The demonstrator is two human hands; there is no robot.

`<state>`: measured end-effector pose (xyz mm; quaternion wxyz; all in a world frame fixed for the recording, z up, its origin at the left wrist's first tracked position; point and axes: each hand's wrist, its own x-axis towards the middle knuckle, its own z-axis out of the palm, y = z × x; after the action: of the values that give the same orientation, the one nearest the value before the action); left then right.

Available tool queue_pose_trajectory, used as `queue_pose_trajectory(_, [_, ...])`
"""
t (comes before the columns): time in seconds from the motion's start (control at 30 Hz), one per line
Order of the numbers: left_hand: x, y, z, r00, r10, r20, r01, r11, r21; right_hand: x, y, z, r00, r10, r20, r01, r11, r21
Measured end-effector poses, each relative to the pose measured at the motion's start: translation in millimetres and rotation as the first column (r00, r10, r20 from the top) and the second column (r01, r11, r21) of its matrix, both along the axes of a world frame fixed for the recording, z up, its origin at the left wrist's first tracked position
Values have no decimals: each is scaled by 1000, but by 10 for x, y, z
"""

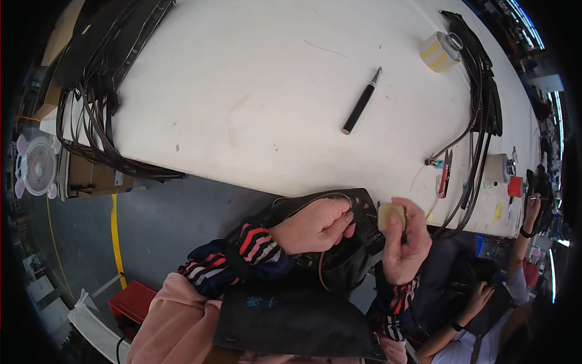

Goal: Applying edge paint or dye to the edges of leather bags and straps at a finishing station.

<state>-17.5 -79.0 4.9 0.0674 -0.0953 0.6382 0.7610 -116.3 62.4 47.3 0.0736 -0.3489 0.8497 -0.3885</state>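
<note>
A black leather bag [345, 267] with a metal zipper rests at the near edge of the table, over my lap. My left hand [315, 225] is closed, its fingers pinching the bag beside the open zipper. To its right, my right hand [409, 242] holds a small pale yellow block [391, 215] between thumb and fingers. The block is close to the bag's right corner; I cannot tell whether they touch. The inside of the bag is mostly hidden by my left hand.
On the white table [242, 79] lie a black-handled awl-like tool [362, 103] and red-handled snips [445, 175]. Bottles [439, 51] and black straps [479, 121] are at the right. Black bags [115, 48] with straps hang at the left. A co-worker's hand [479, 300] is at the lower right.
</note>
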Motion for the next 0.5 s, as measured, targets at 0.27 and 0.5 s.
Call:
queue_pose_trajectory(0.27, [-9, 9, 58, 999, 37, -17, -37, 999, 1, 57, 27, -262, 999, -48, 18, 49, 998, -51])
queue_pose_trajectory(0.5, [18, -55, 25, 999, 14, -29, -15, 999, -30, 43, -433, -112, 988, 126, -93, -130, 991, -29])
